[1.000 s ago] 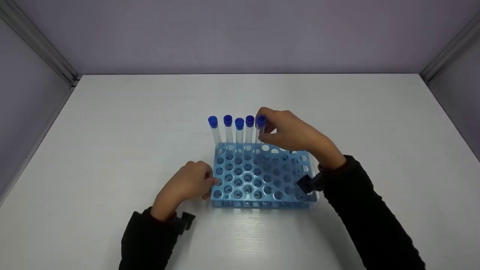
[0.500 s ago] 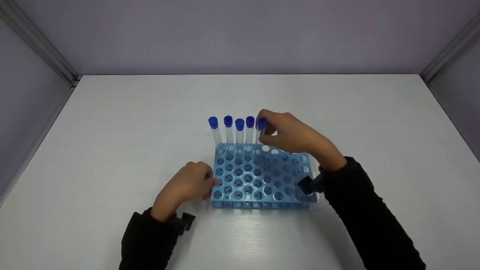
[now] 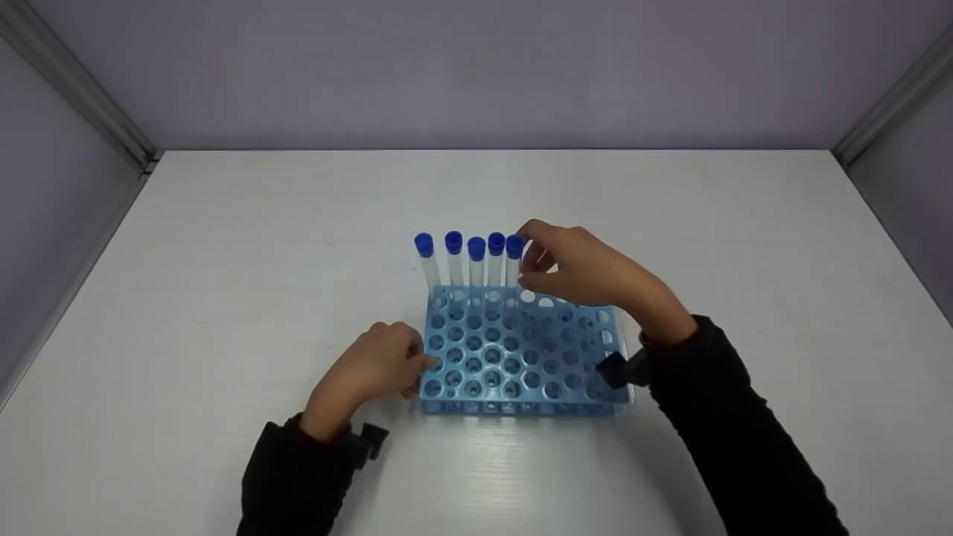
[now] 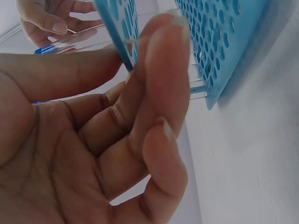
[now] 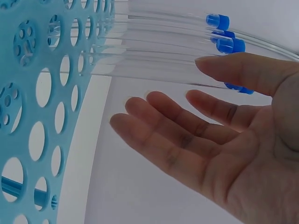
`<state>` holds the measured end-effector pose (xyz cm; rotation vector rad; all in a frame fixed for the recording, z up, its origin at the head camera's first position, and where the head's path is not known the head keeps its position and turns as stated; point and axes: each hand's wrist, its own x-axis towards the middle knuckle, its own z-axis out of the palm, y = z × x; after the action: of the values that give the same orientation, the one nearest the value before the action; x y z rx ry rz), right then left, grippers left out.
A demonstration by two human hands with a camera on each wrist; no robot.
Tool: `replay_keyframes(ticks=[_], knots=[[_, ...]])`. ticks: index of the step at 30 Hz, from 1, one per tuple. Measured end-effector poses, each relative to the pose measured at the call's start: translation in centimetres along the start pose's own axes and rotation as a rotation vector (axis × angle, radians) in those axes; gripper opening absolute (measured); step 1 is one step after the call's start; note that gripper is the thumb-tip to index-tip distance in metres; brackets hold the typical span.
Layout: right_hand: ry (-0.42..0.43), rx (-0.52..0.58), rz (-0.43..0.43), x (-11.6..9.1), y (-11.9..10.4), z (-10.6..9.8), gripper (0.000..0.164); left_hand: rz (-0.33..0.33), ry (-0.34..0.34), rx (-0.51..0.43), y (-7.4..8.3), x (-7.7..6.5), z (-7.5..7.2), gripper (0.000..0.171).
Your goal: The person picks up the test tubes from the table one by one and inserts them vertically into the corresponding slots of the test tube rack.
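A blue test tube rack (image 3: 521,403) with rows of round holes stands on the table. Several clear test tubes with blue caps stand in its back row, toward the left; the leftmost tube (image 3: 425,253) leans a little. My left hand (image 3: 376,361) pinches the rack's left edge; in the left wrist view the thumb (image 4: 60,74) lies on one side of the top plate and curled fingers on the other. Beside the rightmost tube (image 3: 514,247) is my right hand (image 3: 588,264). In the right wrist view its fingers (image 5: 163,140) are loosely extended, holding nothing.
The white table (image 3: 223,260) extends around the rack on every side. Grey-purple panels (image 3: 476,74) enclose it at the back and sides. A small dark camera (image 3: 614,370) on the right wrist hangs over the rack's right part.
My right hand has let go of the rightmost test tube and moved slightly right. That tube now stands a bit further left, close to its neighbour. The left hand stays on the rack.
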<state>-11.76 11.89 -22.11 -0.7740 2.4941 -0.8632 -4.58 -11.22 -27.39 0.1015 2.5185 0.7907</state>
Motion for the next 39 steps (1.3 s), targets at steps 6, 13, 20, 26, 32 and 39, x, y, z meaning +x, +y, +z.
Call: replay_keyframes(ticks=[6,13,20,26,32,39], knots=[[0.005,-0.013,-0.006,-0.5,0.4,-0.1,0.043,-0.017,0.002,0.013,0.0,0.1,0.0,0.014],[0.013,-0.018,-0.011,-1.1,0.9,-0.3,0.037,-0.023,0.000,0.009,0.0,0.1,0.0,0.015],[0.027,-0.025,0.002,-2.1,1.3,-0.6,0.034,-0.025,-0.004,-0.002,0.0,0.1,-0.1,0.014],[0.043,-0.032,0.021,-3.0,1.5,-1.0,0.032,-0.018,-0.001,-0.008,-0.1,0.2,-0.1,0.014],[0.057,-0.026,0.061,-3.9,1.8,-1.4,0.033,-0.025,-0.007,-0.008,-0.1,0.2,-0.1,0.014],[0.082,-0.035,0.137,-4.7,2.3,-1.6,0.038,-0.031,-0.013,0.016,0.0,0.2,-0.2,0.014]])
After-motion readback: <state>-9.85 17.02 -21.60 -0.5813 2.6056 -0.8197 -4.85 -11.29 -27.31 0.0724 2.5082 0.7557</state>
